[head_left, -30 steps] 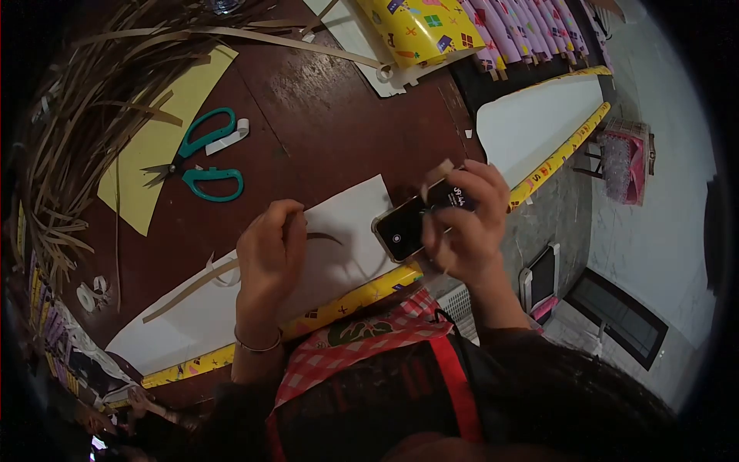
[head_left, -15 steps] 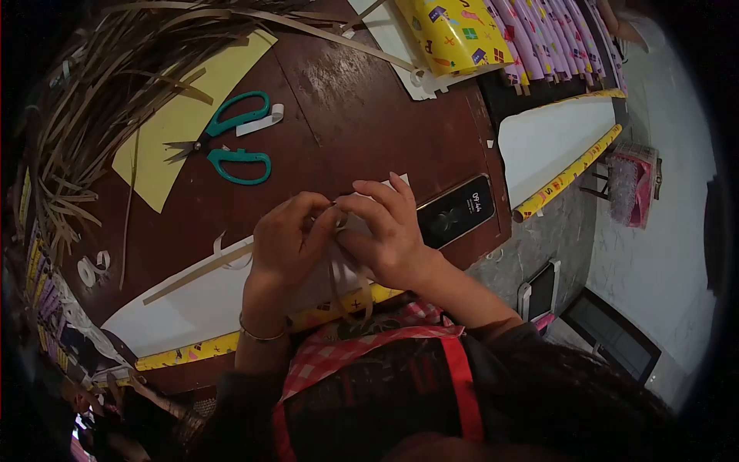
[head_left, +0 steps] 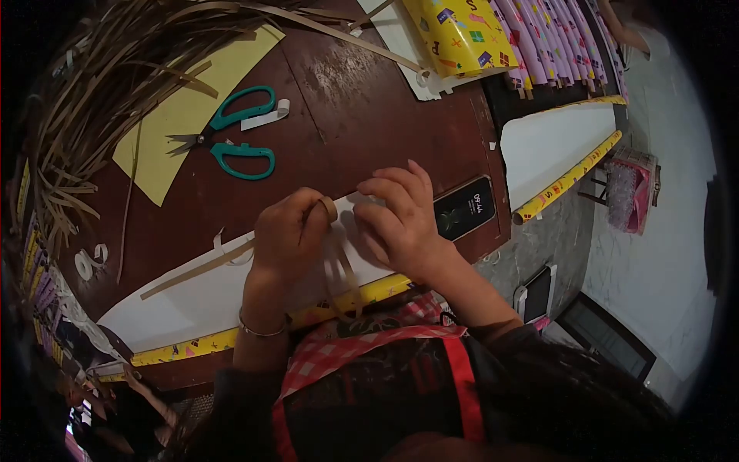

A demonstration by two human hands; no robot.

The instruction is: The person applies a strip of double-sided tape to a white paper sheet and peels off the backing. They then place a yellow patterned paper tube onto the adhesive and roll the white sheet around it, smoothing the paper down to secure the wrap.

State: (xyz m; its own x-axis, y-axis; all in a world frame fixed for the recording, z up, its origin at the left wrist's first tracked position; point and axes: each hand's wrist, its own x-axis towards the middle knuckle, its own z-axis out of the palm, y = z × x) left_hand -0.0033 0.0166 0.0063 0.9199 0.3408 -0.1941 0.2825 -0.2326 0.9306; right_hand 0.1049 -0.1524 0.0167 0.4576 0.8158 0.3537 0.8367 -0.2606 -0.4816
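Observation:
My left hand (head_left: pixel 291 235) pinches a narrow tan strip (head_left: pixel 344 277) whose top end curls in a small loop above the fingers. The rest of the strip hangs down toward the checked apron (head_left: pixel 339 350). Just to the right, my right hand (head_left: pixel 400 223) is apart from the strip, its fingers spread and slightly bent. Both hands are over a white-backed sheet of paper (head_left: pixel 181 304) with a yellow patterned edge. Another tan strip (head_left: pixel 196 269) lies along that sheet, left of my left hand.
Teal-handled scissors (head_left: pixel 223 135) lie open by yellow paper (head_left: pixel 150 165). A bundle of brown strips (head_left: pixel 85 115) covers the far left. A phone (head_left: pixel 466 208) rests right of my right hand. Patterned yellow paper (head_left: pixel 462 38) and purple rolls (head_left: pixel 546 46) are at the back.
My right hand has come away from the strip and moved slightly right, its fingers opening. My left hand keeps the strip, and its looped end now shows.

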